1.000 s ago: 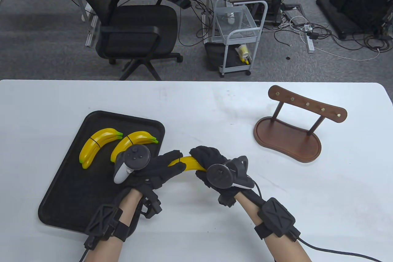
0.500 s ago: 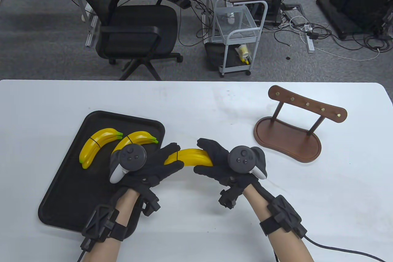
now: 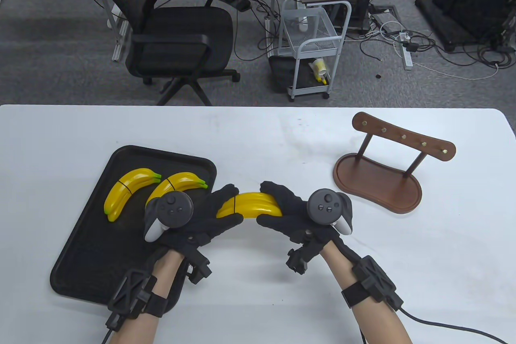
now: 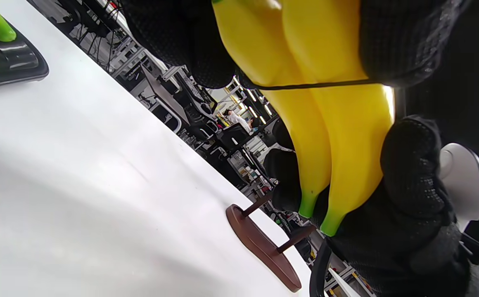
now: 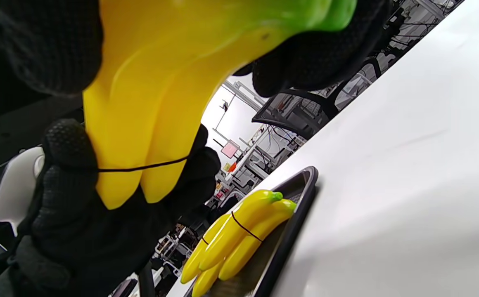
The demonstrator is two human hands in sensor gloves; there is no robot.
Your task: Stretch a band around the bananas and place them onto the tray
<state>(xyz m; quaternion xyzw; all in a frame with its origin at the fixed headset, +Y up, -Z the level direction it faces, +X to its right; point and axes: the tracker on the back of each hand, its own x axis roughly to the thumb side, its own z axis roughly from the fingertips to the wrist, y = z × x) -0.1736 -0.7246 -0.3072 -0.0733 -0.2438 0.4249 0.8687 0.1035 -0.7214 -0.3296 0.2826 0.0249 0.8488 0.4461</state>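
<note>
A pair of yellow bananas [image 3: 252, 206] is held off the table between both hands, just right of the black tray [image 3: 88, 255]. A thin black band [image 3: 234, 206] runs around the pair near its left end; it shows as a black band [image 4: 314, 86] and a black band [image 5: 148, 166] in the wrist views. My left hand [image 3: 215, 215] grips the left end and my right hand [image 3: 282, 209] grips the right end with the green tips [image 4: 318, 214]. Two banded banana pairs, one pair [image 3: 127, 190] and another pair [image 3: 179, 184], lie on the tray.
A brown wooden stand [image 3: 383, 174] with a peg bar sits at the right of the white table [image 3: 258, 134]. Beyond the far edge stand an office chair [image 3: 173, 33] and a small white cart [image 3: 312, 41].
My right hand rolled over so its tracker faces up, and the banana pair turned flatter between the hands and rose slightly. The band now shows near the left end.
</note>
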